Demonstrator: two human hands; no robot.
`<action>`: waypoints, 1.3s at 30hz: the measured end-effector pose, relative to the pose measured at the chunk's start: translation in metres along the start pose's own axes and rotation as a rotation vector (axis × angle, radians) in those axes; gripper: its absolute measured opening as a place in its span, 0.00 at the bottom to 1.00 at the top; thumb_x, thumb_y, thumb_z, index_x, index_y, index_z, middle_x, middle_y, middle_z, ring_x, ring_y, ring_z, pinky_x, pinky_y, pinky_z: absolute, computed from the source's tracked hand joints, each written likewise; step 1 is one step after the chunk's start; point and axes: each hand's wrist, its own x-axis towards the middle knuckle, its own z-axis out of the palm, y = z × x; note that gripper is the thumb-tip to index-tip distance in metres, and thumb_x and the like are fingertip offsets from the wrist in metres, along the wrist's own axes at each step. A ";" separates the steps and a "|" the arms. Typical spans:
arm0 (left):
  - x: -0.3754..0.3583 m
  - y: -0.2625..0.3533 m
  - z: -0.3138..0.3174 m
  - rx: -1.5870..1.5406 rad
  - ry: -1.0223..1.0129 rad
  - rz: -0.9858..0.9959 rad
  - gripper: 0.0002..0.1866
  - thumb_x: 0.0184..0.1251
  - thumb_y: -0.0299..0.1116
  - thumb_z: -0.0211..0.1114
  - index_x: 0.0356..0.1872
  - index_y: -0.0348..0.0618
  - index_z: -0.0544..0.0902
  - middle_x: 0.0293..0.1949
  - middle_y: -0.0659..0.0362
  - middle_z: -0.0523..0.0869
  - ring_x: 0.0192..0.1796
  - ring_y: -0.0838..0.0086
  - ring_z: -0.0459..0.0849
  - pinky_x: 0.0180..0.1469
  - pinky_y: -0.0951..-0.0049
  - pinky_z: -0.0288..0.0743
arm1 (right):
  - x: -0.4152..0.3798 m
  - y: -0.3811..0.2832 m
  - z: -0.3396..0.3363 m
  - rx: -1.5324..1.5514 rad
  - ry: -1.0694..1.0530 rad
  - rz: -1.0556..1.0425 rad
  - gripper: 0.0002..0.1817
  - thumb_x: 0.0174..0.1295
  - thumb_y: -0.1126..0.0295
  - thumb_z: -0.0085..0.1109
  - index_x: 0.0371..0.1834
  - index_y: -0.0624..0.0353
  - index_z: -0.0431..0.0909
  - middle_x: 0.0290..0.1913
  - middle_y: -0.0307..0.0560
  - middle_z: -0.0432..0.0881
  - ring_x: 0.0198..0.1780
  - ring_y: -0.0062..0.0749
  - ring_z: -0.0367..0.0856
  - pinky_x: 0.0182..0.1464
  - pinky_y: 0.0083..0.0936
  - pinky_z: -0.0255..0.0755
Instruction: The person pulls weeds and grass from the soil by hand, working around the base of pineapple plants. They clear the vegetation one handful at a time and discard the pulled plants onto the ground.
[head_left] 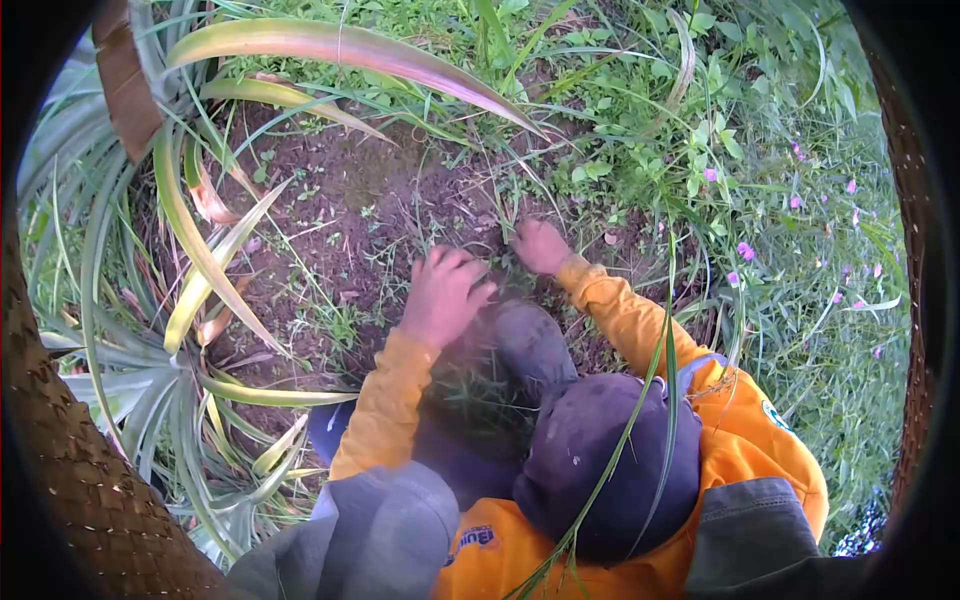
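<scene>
My left hand (445, 295) is over the weedy soil, left of centre, palm down with its fingers apart and nothing visible in them; it looks a little blurred. Up and to its right, my right hand (540, 247) is low against the ground. Its fingers are curled in at the base of thin grass blades (497, 190), and their tips are hidden, so what they hold cannot be made out. Bare brown soil (370, 190) with small weeds lies around both hands. A muddy boot (530, 340) stands just below them.
Long-leaved spiky plants (185, 350) crowd the left side, one arched leaf (340, 45) reaching over the soil. Dense grass with pink flowers (745, 251) fills the right. My dark knee (610, 460) and grey-covered knee (390, 520) are below. Long grass blades cross the dark knee.
</scene>
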 end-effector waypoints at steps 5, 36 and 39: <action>0.007 -0.009 -0.054 -0.194 0.533 -0.102 0.10 0.70 0.33 0.73 0.48 0.42 0.90 0.49 0.55 0.91 0.55 0.59 0.86 0.60 0.59 0.78 | -0.027 -0.034 -0.030 0.355 -0.051 -0.039 0.16 0.74 0.59 0.57 0.39 0.62 0.83 0.31 0.59 0.84 0.38 0.65 0.83 0.48 0.53 0.76; 0.056 0.003 0.072 -0.423 0.161 -0.073 0.11 0.66 0.38 0.77 0.42 0.42 0.95 0.31 0.50 0.89 0.35 0.55 0.89 0.43 0.59 0.81 | -0.032 0.030 -0.027 0.259 0.330 0.033 0.10 0.62 0.70 0.74 0.42 0.62 0.84 0.36 0.59 0.88 0.41 0.57 0.89 0.47 0.48 0.81; 0.052 0.002 0.039 -0.349 -0.020 -0.056 0.12 0.63 0.37 0.79 0.43 0.43 0.94 0.32 0.53 0.87 0.38 0.56 0.89 0.47 0.59 0.82 | -0.042 0.026 -0.040 0.506 0.247 0.173 0.11 0.63 0.67 0.74 0.36 0.64 0.84 0.32 0.60 0.86 0.35 0.55 0.87 0.41 0.45 0.79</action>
